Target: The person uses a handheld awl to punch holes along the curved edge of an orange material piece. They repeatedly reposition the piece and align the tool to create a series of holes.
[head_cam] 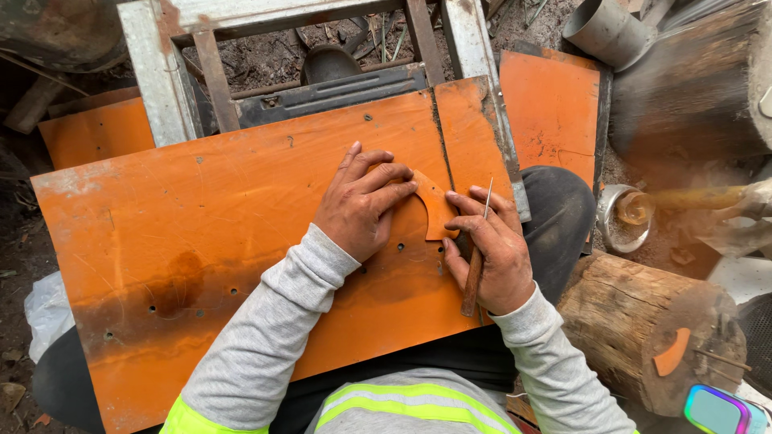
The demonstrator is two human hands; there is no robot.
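A large orange metal sheet [201,241] with small holes lies across my lap. My left hand [362,205] presses flat on a curved orange template piece [434,210] laid on the sheet. My right hand [490,257] grips a thin metal scriber with a wooden handle [476,261], its pointed end sticking up beside the template's right edge. The fingers of both hands touch the template.
A log stump [635,321] stands at my right with a small orange offcut [671,352] on top. More orange sheets [551,104] lean behind, along with a grey metal frame [157,72], a pipe [603,28] and a round tin [623,217].
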